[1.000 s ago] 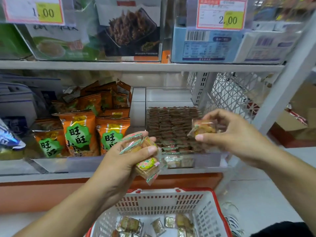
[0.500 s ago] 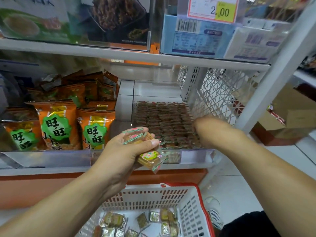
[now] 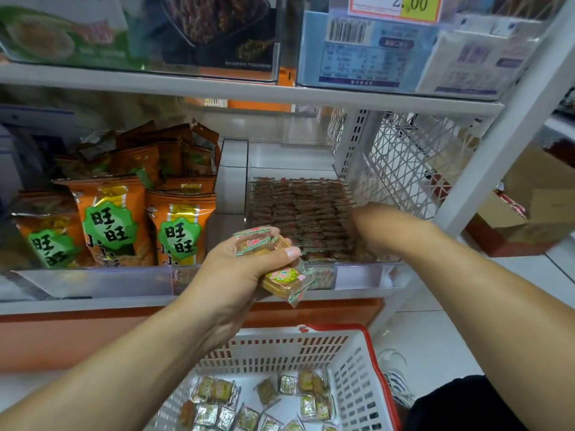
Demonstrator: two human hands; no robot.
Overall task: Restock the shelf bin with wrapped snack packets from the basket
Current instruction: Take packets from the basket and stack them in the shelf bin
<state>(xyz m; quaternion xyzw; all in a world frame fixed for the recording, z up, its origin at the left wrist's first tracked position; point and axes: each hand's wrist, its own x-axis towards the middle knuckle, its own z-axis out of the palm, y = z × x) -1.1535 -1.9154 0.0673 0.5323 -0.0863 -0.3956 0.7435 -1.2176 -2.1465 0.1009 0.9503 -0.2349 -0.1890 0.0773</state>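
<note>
A shop aisle: white shelves (image 3: 249,91) are carrying boxed and bagged snacks (image 3: 179,225), a price tag (image 3: 395,6) reading 2.00 is hanging above, and a red-rimmed basket (image 3: 357,384) is sitting on the floor.

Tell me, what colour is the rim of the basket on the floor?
Red, above white slotted walls; the basket shows in the head view, the only one.

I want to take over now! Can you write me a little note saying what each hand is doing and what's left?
Left hand: grips a small bunch of clear-wrapped square snack packets in front of the shelf.
Right hand: reaches down into the clear plastic shelf bin; its fingers are hidden.
Done: bin already holds rows of packets.
Left: place the held bunch, then the loose packets in the white basket with red rim.
</note>
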